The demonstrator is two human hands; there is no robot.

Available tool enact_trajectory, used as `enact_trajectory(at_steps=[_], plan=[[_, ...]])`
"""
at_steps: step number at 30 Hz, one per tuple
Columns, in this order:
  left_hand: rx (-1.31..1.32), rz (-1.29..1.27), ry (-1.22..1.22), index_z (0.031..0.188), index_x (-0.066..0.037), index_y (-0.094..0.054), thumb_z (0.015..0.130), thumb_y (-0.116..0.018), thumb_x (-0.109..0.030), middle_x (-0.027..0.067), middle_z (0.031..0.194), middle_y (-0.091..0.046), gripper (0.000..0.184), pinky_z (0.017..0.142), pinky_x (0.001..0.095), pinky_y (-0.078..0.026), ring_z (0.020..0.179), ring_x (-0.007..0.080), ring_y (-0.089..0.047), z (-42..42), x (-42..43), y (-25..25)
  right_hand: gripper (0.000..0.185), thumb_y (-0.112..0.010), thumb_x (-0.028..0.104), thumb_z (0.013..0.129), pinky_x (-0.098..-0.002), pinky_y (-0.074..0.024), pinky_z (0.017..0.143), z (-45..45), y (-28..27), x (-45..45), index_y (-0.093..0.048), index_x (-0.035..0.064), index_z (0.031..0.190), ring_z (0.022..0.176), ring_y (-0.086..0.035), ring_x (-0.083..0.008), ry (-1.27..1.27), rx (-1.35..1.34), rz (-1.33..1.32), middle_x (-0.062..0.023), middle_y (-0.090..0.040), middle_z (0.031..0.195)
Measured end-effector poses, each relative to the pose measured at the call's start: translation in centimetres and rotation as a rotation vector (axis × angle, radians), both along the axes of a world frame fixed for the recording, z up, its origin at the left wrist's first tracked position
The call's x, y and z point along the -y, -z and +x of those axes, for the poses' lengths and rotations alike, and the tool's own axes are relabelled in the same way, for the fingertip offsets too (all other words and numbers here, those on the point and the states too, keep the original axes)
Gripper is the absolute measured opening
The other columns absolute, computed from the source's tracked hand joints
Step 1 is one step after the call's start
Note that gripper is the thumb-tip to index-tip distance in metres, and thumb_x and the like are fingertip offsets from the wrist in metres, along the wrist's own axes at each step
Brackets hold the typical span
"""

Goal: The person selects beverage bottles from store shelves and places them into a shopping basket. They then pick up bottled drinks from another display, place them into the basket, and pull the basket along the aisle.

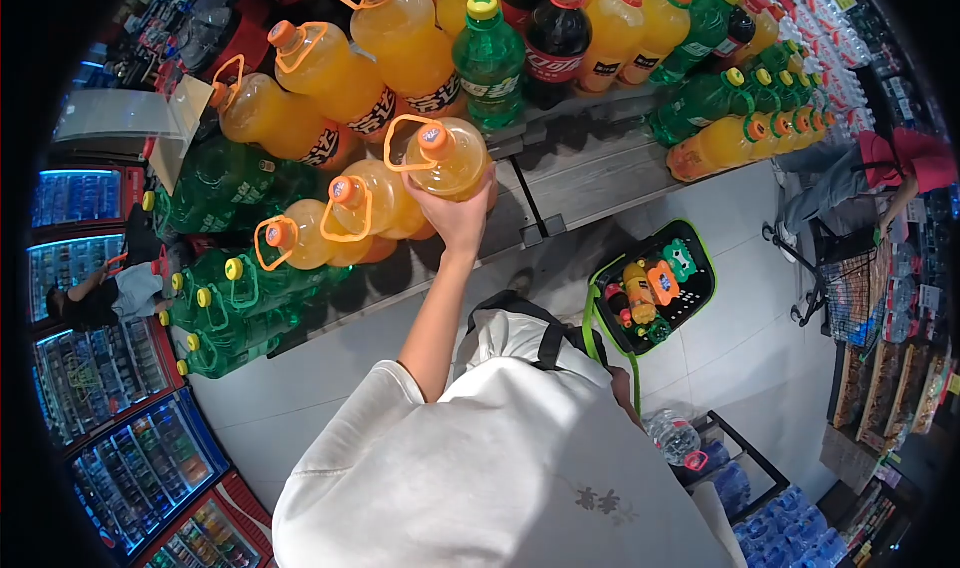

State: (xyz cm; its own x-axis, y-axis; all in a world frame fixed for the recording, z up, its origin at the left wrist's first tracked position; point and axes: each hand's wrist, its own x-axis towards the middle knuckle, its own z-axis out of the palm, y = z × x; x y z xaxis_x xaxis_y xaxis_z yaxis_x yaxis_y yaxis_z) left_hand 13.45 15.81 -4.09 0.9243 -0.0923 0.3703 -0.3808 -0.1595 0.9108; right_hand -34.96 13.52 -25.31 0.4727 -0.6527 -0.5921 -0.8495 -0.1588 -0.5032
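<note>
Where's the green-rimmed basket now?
In the head view, the basket is right of centre, between the grey shelf and the clear bottle, left of the shopping cart.

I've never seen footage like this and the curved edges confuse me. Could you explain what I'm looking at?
There is no machine here: these are a person's own bare hands. The single picture comes from a camera worn on the head, looking forward and down, so the white shirt at the bottom is the wearer's.

The left hand grips a large orange drink bottle with an orange cap. The right arm is mostly hidden, so I can't tell what its hand holds.

On the grey display shelf stand more orange, green and dark bottles. A black basket with green trim, holding bottles and small colourful items, shows to the right.
</note>
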Motion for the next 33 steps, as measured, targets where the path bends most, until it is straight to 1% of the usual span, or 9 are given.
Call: enact_trajectory(at_steps=[5,8,14,20,23,25,28,31,33], plan=[[0.031,-0.062,0.02,0.143,0.0,-0.008,0.069,-0.087,-0.021,0.0213,0.136,-0.038,0.109,0.105,0.0414,-0.035,0.125,0.031,-0.044,0.0,0.1,1.5,0.03,-0.053,0.003,0.076,-0.0422,-0.0515,0.082,-1.3,2.2,0.3,-0.072,0.004,0.099,0.091,-0.066,-0.0377,-0.041,0.043,0.007,-0.0239,-0.067,0.092],[0.028,-0.083,0.034,0.144,0.0,-0.006,0.07,-0.086,-0.02,0.0211,0.137,-0.037,0.11,0.105,0.0416,-0.035,0.126,0.0307,-0.044,0.2,0.1,1.8,0.029,-0.054,0.005,0.076,-0.0425,-0.0512,0.082,-0.4,0.9,0.3,-0.072,0.0043,0.098,0.091,-0.066,-0.0382,-0.026,-0.012,0.014,-0.024,-0.067,0.092],[0.019,-0.143,0.044,0.144,-0.001,-0.004,0.071,-0.085,-0.02,0.0216,0.14,-0.034,0.111,0.107,0.0425,-0.033,0.128,0.0313,-0.042,-0.1,0.6,1.4,0.027,-0.055,0.007,0.077,-0.0432,-0.0509,0.083,1.0,-0.9,0.7,-0.071,0.0043,0.099,0.093,-0.065,-0.0392,-0.04,-0.035,0.0,-0.0242,-0.067,0.093],[0.053,-0.077,0.001,0.144,-0.001,-0.002,0.071,-0.085,-0.021,0.0218,0.141,-0.033,0.112,0.108,0.0441,-0.031,0.129,0.0316,-0.04,-0.2,0.5,2.4,0.029,-0.052,0.008,0.08,-0.0438,-0.0502,0.086,0.4,0.7,0.5,-0.071,0.0044,0.101,0.095,-0.064,-0.0396,0.003,-0.054,0.008,-0.0247,-0.067,0.097],[0.049,-0.086,0.003,0.144,-0.001,-0.002,0.071,-0.085,-0.02,0.0218,0.141,-0.033,0.112,0.108,0.0441,-0.032,0.129,0.0315,-0.04,-0.1,0.6,2.3,0.03,-0.05,0.007,0.081,-0.044,-0.0498,0.087,1.2,-0.5,0.6,-0.071,0.0043,0.102,0.096,-0.064,-0.0392,-0.012,-0.089,0.01,-0.0251,-0.067,0.097],[0.038,-0.131,0.012,0.144,-0.001,-0.002,0.071,-0.085,-0.019,0.0218,0.14,-0.033,0.112,0.107,0.0439,-0.032,0.129,0.0313,-0.041,0.0,0.7,2.3,0.031,-0.05,0.006,0.081,-0.0441,-0.0499,0.087,0.8,0.2,0.6,-0.071,0.0045,0.103,0.096,-0.064,-0.0391,-0.021,-0.078,-0.002,-0.0249,-0.067,0.097],[0.069,-0.092,0.005,0.145,-0.002,-0.002,0.071,-0.085,-0.017,0.0216,0.14,-0.034,0.112,0.108,0.0435,-0.032,0.128,0.0313,-0.041,0.0,0.7,2.2,0.031,-0.05,0.006,0.08,-0.0441,-0.0501,0.086,0.7,0.5,0.7,-0.071,0.0049,0.103,0.096,-0.064,-0.039,-0.034,-0.051,0.002,-0.0244,-0.067,0.097],[0.071,-0.109,-0.014,0.144,-0.001,-0.003,0.07,-0.085,-0.016,0.0215,0.139,-0.035,0.112,0.108,0.0434,-0.032,0.127,0.0321,-0.042,0.0,0.8,2.4,0.031,-0.051,0.007,0.079,-0.0439,-0.0502,0.086,0.2,0.4,0.6,-0.071,0.0049,0.103,0.095,-0.065,-0.0389,-0.051,-0.046,0.012,-0.024,-0.067,0.097],[0.148,-0.02,-0.023,0.144,-0.001,-0.005,0.069,-0.085,-0.016,0.0217,0.138,-0.035,0.111,0.107,0.0435,-0.032,0.127,0.0325,-0.043,0.5,0.6,1.9,0.031,-0.052,0.008,0.079,-0.0436,-0.0503,0.086,1.4,0.3,1.4,-0.071,0.005,0.103,0.095,-0.065,-0.0386,-0.063,-0.04,0.014,-0.0237,-0.067,0.097]])
